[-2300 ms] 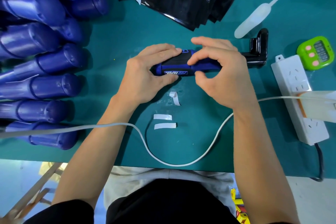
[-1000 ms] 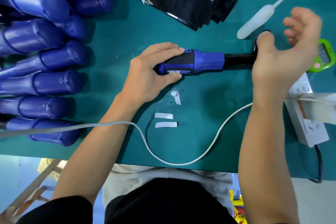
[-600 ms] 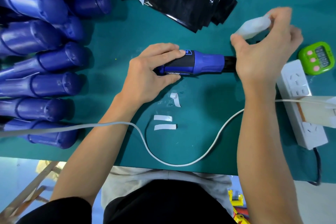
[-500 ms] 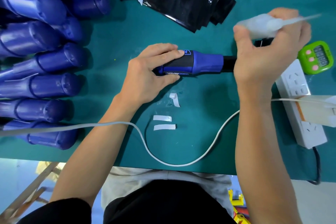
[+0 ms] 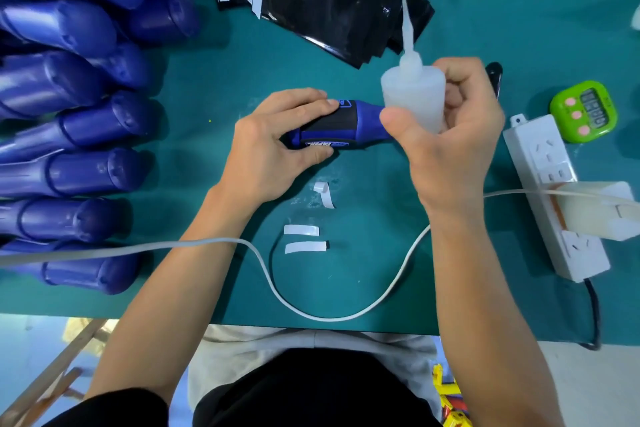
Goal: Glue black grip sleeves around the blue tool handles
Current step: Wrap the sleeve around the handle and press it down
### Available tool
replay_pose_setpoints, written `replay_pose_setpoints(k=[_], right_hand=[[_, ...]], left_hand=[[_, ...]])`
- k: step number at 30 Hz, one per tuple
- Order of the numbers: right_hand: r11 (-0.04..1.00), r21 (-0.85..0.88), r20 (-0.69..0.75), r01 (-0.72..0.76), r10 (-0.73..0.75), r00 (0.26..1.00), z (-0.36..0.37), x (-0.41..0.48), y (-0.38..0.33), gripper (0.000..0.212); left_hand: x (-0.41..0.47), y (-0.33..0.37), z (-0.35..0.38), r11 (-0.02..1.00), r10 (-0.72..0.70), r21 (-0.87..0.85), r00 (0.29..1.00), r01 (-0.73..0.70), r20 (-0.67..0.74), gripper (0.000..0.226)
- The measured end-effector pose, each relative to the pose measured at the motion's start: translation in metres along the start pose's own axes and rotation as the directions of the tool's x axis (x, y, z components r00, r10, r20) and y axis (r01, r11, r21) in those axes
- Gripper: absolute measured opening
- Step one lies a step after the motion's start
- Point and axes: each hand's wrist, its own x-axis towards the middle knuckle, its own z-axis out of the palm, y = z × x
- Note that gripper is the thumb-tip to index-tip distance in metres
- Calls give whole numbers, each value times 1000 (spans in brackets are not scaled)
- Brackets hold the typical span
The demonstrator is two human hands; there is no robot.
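A blue tool handle (image 5: 363, 123) lies on its side on the green mat, with a black grip sleeve (image 5: 329, 123) wrapped round its left part. My left hand (image 5: 273, 146) grips the sleeved end, fingers over the top and thumb below. My right hand (image 5: 453, 135) holds a translucent white glue bottle (image 5: 412, 94) just above the handle's right part, its long thin nozzle pointing up and away. The handle's black stand (image 5: 495, 74) shows only as a tip behind my right hand.
Several bare blue handles (image 5: 79, 170) are stacked at the left. A pile of black sleeves (image 5: 325, 0) with white backing strips lies at the back. Peeled white strips (image 5: 301, 230) and a white cable (image 5: 311, 312) lie near me. A power strip (image 5: 554, 191) and green timer (image 5: 585, 111) sit right.
My right hand left the handle, reached right, picked up the glue bottle and brought it back over the handle, turning the nozzle upward. My left hand kept its grip.
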Motion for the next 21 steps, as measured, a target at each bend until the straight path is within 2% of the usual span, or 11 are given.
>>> replay_pose_setpoints(k=[5, 8, 13, 16, 19, 20, 21], right_hand=[[993, 78, 137, -83, 72, 988, -14, 7, -3, 14], [952, 248, 216, -182, 129, 968, -22, 8, -2, 21], [836, 433, 193, -337, 280, 940, -29, 12, 0, 27], [657, 616, 240, -434, 369, 898, -28, 13, 0, 26], [381, 779, 352, -498, 393, 850, -24, 15, 0, 38], [333, 788, 381, -517, 396, 836, -25, 16, -1, 35], [334, 774, 401, -538, 399, 825, -26, 16, -1, 27]], left_hand=[[-1, 1, 2, 1000, 4, -10, 1000, -4, -3, 58], [0, 1, 2, 1000, -1, -13, 1000, 1, -7, 59], [-1, 0, 1, 1000, -22, -16, 1000, 22, -8, 58], [-1, 1, 1, 1000, -14, -9, 1000, 14, -1, 58], [-1, 0, 1, 1000, -1, -2, 1000, 1, -3, 57], [-1, 0, 1, 1000, 0, -2, 1000, 0, -4, 58], [-1, 0, 2, 1000, -2, -4, 1000, 2, -5, 58]])
